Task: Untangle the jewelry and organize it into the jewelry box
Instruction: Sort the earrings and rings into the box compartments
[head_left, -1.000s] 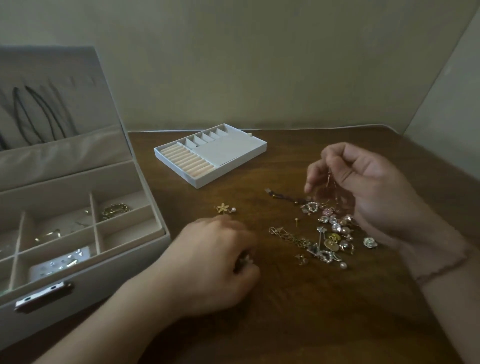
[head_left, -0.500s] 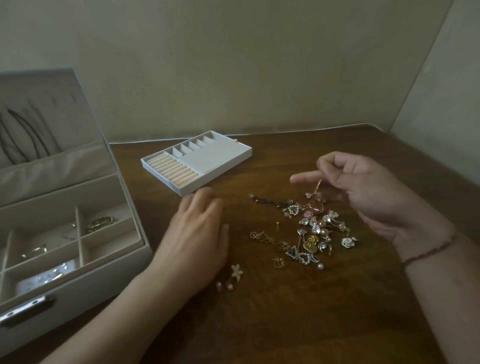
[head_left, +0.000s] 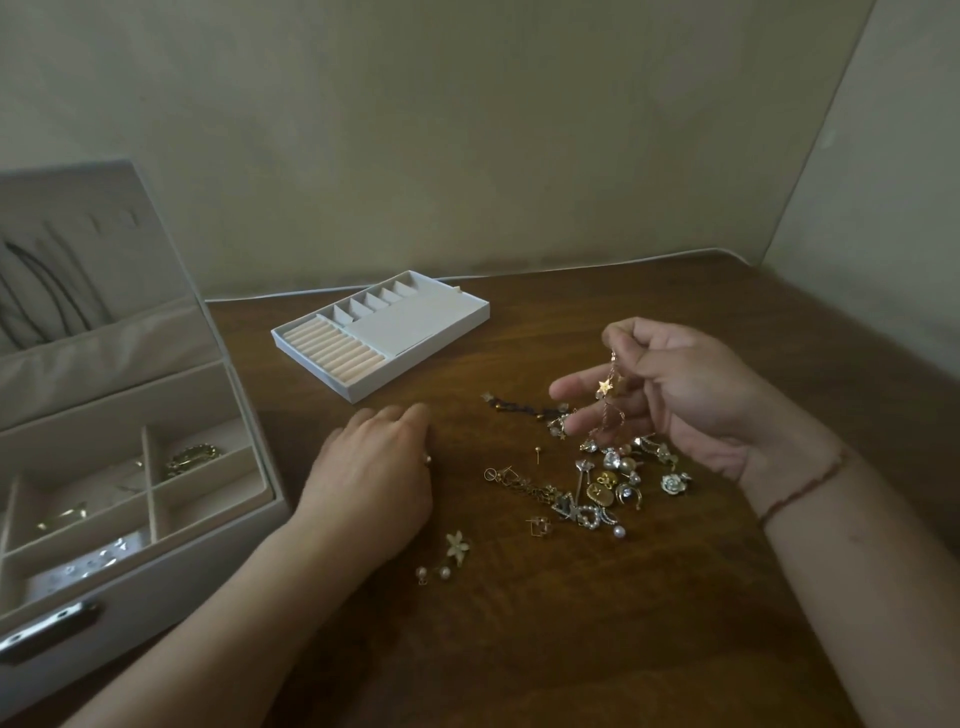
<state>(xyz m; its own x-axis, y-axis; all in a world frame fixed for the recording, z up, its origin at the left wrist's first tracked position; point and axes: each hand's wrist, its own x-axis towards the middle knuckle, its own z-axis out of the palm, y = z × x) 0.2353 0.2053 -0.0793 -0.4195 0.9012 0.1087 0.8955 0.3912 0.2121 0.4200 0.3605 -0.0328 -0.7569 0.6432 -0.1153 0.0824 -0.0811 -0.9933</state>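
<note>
Since the earlier frame, a star-charm chain earring (head_left: 609, 395) was lifted clear of the tangled jewelry pile (head_left: 597, 478) at centre right, pinched by the right hand (head_left: 675, 395), presumably to free it. Relaxed fingers of the left hand (head_left: 374, 467) were rested flat on the table (head_left: 519, 649). At the left edge, the open jewelry box (head_left: 156, 499) was cut off; its contents were indistinct.

Bare forearms, one bracelet

Both hands and forearms are unsleeved; a thin reddish-brown cord bracelet (head_left: 802, 488) circles the right wrist. No rings plainly visible.
</note>
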